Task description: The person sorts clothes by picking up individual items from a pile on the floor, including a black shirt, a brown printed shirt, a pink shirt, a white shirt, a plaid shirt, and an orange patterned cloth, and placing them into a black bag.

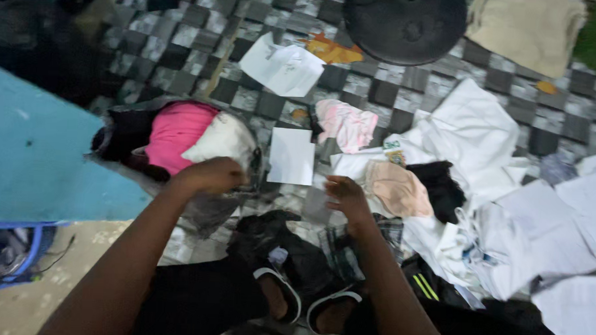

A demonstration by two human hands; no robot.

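Two hands over scattered clothes on a checkered floor.
Left hand (208,174), curled, grip unclear, touches the open bag (180,140) of clothes, which lies pointing up-left. Right hand (346,197), fingers loosely bent, holds nothing, beside one peach garment (397,189). Two sandals (306,300) below.

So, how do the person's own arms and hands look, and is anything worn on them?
Both arms are bare along all that shows: no sleeves, watch or bracelets. The left hand and the right hand wear no gloves, and no rings can be made out in the blur.
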